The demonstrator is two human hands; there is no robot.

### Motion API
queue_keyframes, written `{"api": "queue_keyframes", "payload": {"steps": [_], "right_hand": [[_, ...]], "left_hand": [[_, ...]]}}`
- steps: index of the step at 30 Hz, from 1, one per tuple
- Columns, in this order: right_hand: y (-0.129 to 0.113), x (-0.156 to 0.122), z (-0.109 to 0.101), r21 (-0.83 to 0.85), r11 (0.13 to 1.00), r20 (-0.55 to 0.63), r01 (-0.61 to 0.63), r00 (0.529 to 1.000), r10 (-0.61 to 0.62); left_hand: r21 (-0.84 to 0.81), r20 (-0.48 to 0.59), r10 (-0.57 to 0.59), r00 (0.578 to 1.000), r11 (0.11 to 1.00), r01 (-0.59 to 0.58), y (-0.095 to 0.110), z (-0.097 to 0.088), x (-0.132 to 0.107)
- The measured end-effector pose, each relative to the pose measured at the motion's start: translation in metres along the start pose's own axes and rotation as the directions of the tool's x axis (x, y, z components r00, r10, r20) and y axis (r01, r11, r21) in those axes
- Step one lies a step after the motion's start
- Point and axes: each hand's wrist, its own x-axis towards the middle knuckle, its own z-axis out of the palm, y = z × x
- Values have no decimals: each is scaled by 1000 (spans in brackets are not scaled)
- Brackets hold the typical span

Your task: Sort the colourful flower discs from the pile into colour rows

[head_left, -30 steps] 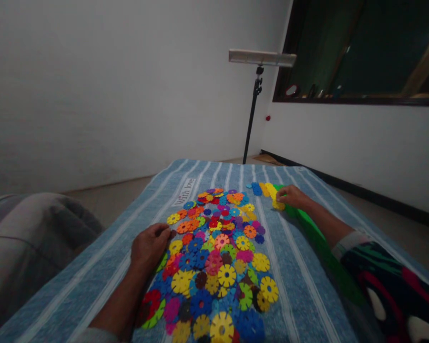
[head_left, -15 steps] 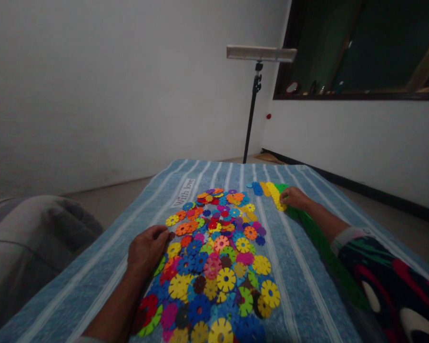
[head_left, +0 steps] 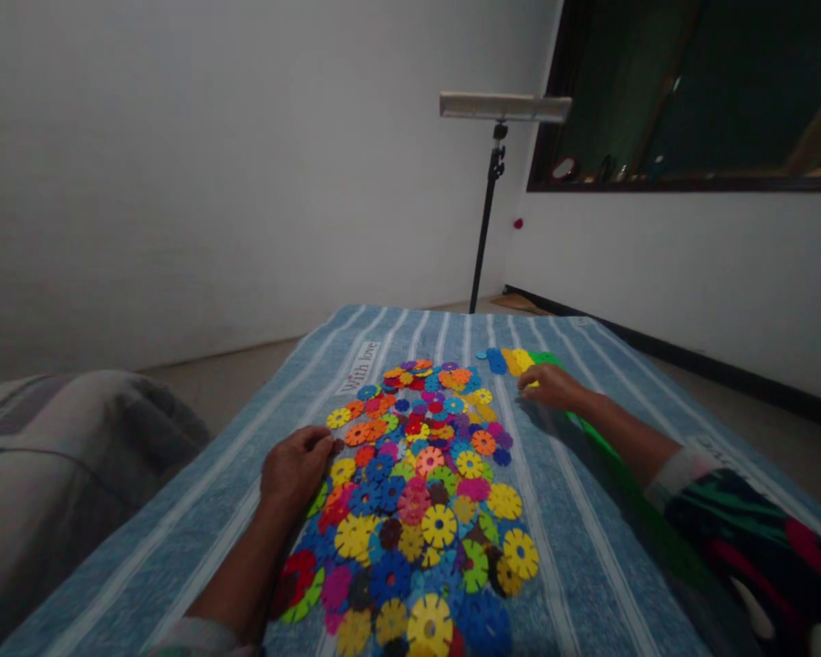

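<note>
A heap of colourful notched plastic discs (head_left: 430, 461), flower-like in outline, is spread along the middle of the striped cloth. At its left edge rests my left hand (head_left: 297, 467), fingers bent and closed, its fingertips by a small brown disc (head_left: 337, 446); whether they grip it is unclear. My right hand (head_left: 555, 389) hovers over bare cloth right of the heap, thumb and fingers pinched together; anything between them is too small to make out. Just beyond it lie overlapping rows of yellow discs (head_left: 522, 360) and blue discs (head_left: 496, 361). A long green row (head_left: 606, 456) runs under my right forearm.
A blue-and-white striped cloth (head_left: 246, 520) covers the table. Grey fabric (head_left: 88, 484) bulges at the left. Behind the table stands a black pole (head_left: 484, 219) with a flat light panel (head_left: 504, 108). A dark window (head_left: 698, 91) is at the upper right.
My right hand has moved left and slightly nearer, off the yellow row onto the cloth beside it. My left hand stays by the heap's edge. The view has shifted slightly.
</note>
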Motion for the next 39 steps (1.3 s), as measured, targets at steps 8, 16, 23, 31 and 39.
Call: {"api": "queue_keyframes", "payload": {"steps": [8, 16, 23, 31, 39], "right_hand": [[-85, -29, 17, 234, 935, 264, 266, 908, -325], [-118, -44, 23, -5, 915, 234, 404, 890, -391], [-128, -45, 39, -59, 943, 188, 328, 931, -312], [-127, -33, 48, 363, 926, 168, 103, 970, -173], [-44, -19, -1, 588, 809, 9, -7, 1000, 2]], "left_hand": [[9, 10, 7, 1000, 1000, -7, 6, -3, -4], [19, 0, 25, 1000, 1000, -25, 4, -2, -3], [39, -2, 46, 999, 998, -46, 8, -6, -5], [39, 5, 41, 999, 998, -42, 7, -7, -2], [8, -8, 19, 1000, 1000, -19, 7, -6, -2]]}}
